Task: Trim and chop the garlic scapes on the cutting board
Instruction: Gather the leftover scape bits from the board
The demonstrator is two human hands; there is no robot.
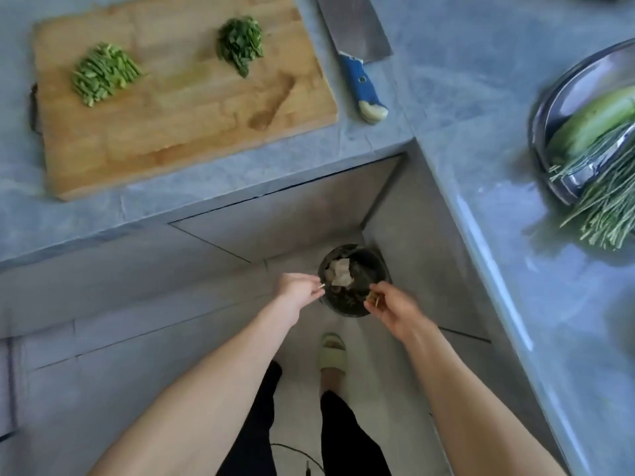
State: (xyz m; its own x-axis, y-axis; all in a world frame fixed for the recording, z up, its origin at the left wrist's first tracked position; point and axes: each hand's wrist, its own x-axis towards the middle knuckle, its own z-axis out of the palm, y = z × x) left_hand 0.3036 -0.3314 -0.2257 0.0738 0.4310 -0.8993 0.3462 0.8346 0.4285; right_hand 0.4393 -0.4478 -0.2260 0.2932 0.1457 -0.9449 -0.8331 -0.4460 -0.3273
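Observation:
A wooden cutting board [192, 108] lies on the blue-grey counter with a pile of chopped light-green garlic scape pieces [103, 73] at its left and a darker chopped green pile [242, 42] further right. A cleaver with a blue handle [360, 60] rests on the counter just right of the board. Both hands are down low over a dark bin [355, 281] on the floor. My left hand [297, 290] pinches a small pale scrap at its fingertips. My right hand [391, 309] pinches a few small yellowish trimmings above the bin's rim.
A metal tray [563, 97] at the right holds a long green vegetable [594, 121] and a bundle of uncut scapes [604, 197] hanging over its edge. The counter forms an inner corner above the bin. A foot in a pale slipper [333, 352] stands behind the bin.

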